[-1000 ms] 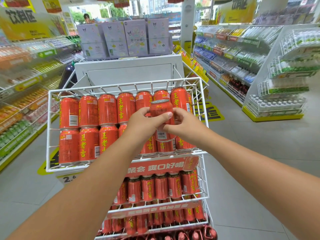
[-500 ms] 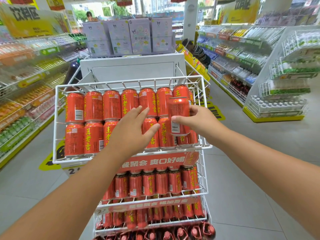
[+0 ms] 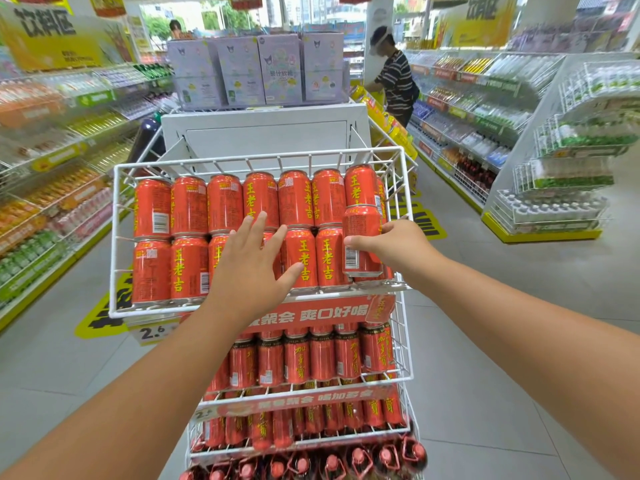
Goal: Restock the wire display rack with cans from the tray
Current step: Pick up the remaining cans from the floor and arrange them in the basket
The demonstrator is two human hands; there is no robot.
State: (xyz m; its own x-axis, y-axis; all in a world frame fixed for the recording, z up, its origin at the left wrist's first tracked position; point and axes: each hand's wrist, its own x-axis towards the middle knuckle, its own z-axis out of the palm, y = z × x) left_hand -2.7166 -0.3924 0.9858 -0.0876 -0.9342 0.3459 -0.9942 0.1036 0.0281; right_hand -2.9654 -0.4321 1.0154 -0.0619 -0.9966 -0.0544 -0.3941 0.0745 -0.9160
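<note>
A white wire display rack [image 3: 117, 244] stands in front of me, its top basket filled with two rows of upright red cans [image 3: 188, 206] with yellow characters. My right hand [image 3: 398, 249] grips one red can [image 3: 362, 239] upright at the basket's front right corner, against the other cans. My left hand [image 3: 251, 268] hovers flat with fingers spread over the front row's middle cans, holding nothing. Lower tiers [image 3: 322, 358] hold more red cans. The tray is not in view.
Red bottles [image 3: 332, 462] sit at the rack's bottom. A white cabinet [image 3: 263, 133] with purple boxes [image 3: 280, 69] stands behind. Drink shelves line the left [image 3: 52, 161] and right [image 3: 485, 109]. A person in a striped shirt [image 3: 394, 77] stands behind right.
The can passed from both hands to my right hand alone and moved right to the basket's front right corner. My left hand let go and opened flat over the front row.
</note>
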